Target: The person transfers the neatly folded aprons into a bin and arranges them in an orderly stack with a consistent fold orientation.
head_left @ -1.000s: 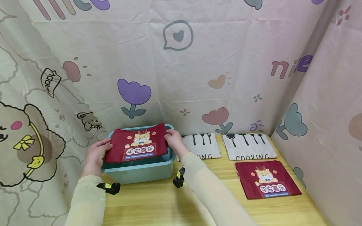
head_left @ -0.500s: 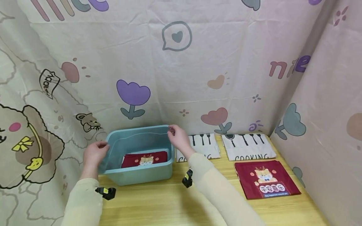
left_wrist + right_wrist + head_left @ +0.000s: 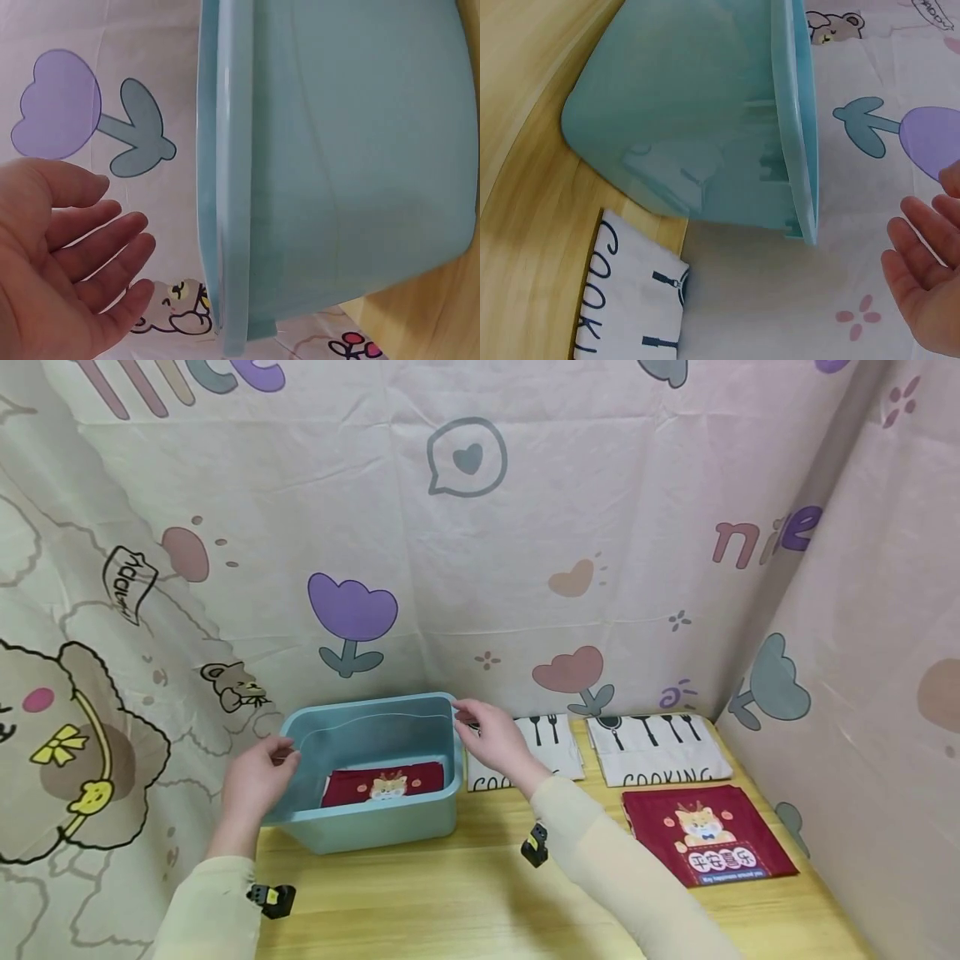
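A folded red cloth (image 3: 348, 785) with a cartoon animal print lies inside the light blue plastic bin (image 3: 367, 831); the bin's front wall hides its lower part. My left hand (image 3: 255, 781) hovers by the bin's left end, fingers loosely bent, with nothing in it. Near the right end is my right hand (image 3: 498, 739), also holding nothing. Both wrist views show relaxed fingers apart from the bin's rim. To the right lies another folded red cloth (image 3: 705, 835) with the same print.
Two folded white cloths with black utensil prints lie along the back: one (image 3: 558, 752) beside the bin, partly behind my right hand, the other (image 3: 660, 752) farther right. A patterned curtain (image 3: 480, 568) hangs behind the wooden table (image 3: 405, 893) and along both sides.
Both hands held a red cloth above the bin and let it go; it now lies inside. My right hand then drew away to the right, while my left hand stayed near the bin's left end.
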The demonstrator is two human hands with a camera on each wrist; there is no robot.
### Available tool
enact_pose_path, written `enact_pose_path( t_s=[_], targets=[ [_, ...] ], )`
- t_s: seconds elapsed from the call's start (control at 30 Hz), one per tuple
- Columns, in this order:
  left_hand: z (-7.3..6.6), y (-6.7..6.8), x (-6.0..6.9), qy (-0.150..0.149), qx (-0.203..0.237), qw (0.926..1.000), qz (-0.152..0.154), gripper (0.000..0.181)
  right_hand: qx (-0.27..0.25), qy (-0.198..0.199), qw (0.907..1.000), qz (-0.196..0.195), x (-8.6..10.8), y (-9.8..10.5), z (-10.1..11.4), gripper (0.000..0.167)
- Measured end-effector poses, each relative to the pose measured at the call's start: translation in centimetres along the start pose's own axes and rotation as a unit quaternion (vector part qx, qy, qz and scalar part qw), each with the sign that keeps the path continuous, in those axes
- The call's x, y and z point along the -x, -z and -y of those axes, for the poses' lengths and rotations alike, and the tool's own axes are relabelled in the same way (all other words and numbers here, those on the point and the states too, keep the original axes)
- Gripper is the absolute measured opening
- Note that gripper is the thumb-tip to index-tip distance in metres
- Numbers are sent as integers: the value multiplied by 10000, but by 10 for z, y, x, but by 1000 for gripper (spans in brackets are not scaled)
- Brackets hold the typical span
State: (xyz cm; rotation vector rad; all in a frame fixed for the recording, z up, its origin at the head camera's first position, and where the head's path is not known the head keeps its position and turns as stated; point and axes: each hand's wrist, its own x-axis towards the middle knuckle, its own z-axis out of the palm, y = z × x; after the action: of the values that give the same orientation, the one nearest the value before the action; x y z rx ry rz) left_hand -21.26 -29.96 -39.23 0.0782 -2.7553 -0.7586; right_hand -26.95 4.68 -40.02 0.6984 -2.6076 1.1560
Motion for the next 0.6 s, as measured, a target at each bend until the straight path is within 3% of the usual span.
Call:
enact_pose_path(
  t_s=[0.27,0.6],
  targets=[
    [-10,-4,10,-511,-443,9973,-290,32,208,533,9983,-66,13,11,-8,36],
    [-27,-10,20,-939,-295,9940,-479,32,379,975,9937,-413,31,20,-19,35]
  ],
)
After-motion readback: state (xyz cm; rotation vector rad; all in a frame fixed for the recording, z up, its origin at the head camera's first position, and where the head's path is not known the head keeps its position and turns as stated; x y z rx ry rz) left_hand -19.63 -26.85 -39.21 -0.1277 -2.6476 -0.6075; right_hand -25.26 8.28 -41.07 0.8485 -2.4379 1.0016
